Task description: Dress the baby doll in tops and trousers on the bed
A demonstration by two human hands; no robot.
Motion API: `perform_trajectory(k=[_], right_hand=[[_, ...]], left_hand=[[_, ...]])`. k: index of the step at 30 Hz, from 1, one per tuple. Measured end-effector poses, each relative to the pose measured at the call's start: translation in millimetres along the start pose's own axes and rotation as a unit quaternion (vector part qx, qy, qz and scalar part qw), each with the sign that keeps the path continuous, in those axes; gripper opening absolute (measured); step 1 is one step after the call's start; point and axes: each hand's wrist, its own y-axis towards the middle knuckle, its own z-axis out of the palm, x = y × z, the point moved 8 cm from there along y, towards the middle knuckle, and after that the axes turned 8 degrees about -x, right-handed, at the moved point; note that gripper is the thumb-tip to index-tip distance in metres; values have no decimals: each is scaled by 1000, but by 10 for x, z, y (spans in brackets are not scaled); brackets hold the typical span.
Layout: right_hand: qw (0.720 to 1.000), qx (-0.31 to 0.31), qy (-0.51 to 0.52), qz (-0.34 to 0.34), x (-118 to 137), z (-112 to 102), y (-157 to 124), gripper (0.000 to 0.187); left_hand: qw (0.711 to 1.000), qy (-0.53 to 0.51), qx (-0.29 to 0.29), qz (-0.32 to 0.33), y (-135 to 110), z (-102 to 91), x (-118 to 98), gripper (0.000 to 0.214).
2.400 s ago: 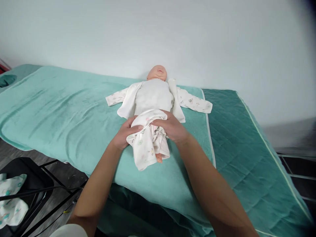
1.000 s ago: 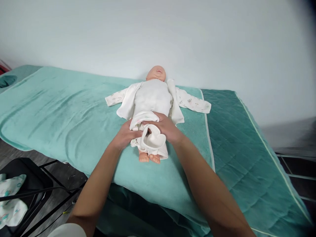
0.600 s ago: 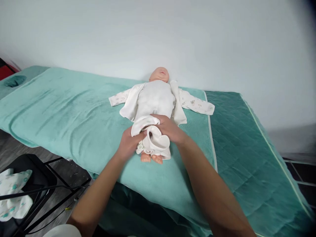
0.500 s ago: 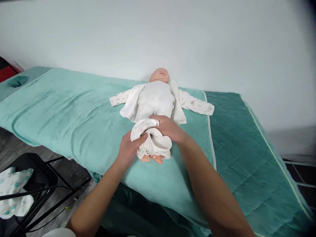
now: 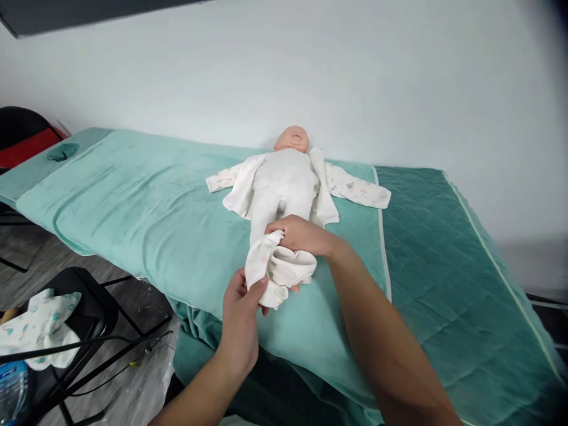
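A baby doll (image 5: pixel 284 177) lies on its back with its head toward the wall. Its white printed jacket (image 5: pixel 239 192) hangs open, with both sleeves spread out to the sides. Bunched around the doll's lower legs are white printed baby pants (image 5: pixel 290 266). My left hand (image 5: pixel 242 302) pinches the lower edge of the pants near one foot. My right hand (image 5: pixel 302 234) grips the cloth higher up, over the shins, its fingertips partly hidden. The feet are mostly covered, with a bit of toe showing below the cloth.
A light green cover (image 5: pixel 155 207) spreads over the bed, with a darker quilted sheet (image 5: pixel 435 254) at the right. At lower left, a black chair (image 5: pixel 91 296) holds a printed cloth (image 5: pixel 48 325) beside a plastic bottle (image 5: pixel 13 384). A white wall stands behind.
My left hand has moved down toward the foot, stretching the pants' leg lower. More of the doll's white legs shows above the pants. The view has shifted slightly left.
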Motion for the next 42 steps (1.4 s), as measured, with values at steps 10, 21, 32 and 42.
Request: perform_trajectory(k=[10,21,32,42], right_hand=[[983,28,-179,2,46,99,-39,6],[974,-4,-227,2,40,138,-13,25],[986,-5,-167,-8,5,116,3,22],[997,-28,-78,3,7,74,-34,39]], left_hand=[[998,-22,-67,3,9,-304,328,37],[986,163,15,5,320,-403,71,54],[982,157,102,-19,319,-297,-10,54],[962,217,161,46,594,-272,-43,14]])
